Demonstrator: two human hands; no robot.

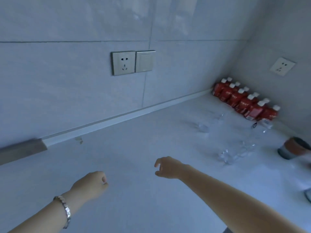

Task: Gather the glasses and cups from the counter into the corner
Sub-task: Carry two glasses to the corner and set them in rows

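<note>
Both hands empty, hovering over the pale blue-grey counter (127, 148). Left hand (91, 184), silver bracelet (64, 210) at the wrist: fingers curled in loosely, closed on nothing. Right hand (166, 167): fingers apart and bent, thumb below, nothing between them.

Clear drinking glasses sit to the right, well apart from both hands: 1 blurred cluster (235, 153) nearest, 1 glass (203, 127) further back, 1 more (265, 126) just beside the row of red-labelled, white-capped bottles (244, 100) lining the corner wall. Orange-and-grey cup (293, 147) at the right edge. Exact count of glasses cannot be told.

Risks, as judgement:
- Glass is almost invisible against the counter; a misjudged reach could knock 1 over.
- Clustered glasses may clink or chip if slid together.
- The bottles crowd the corner; glasses pushed in could topple them.

Writing: bottle labels carry pale marks, unreadable. No brand legible anywhere.
</note>
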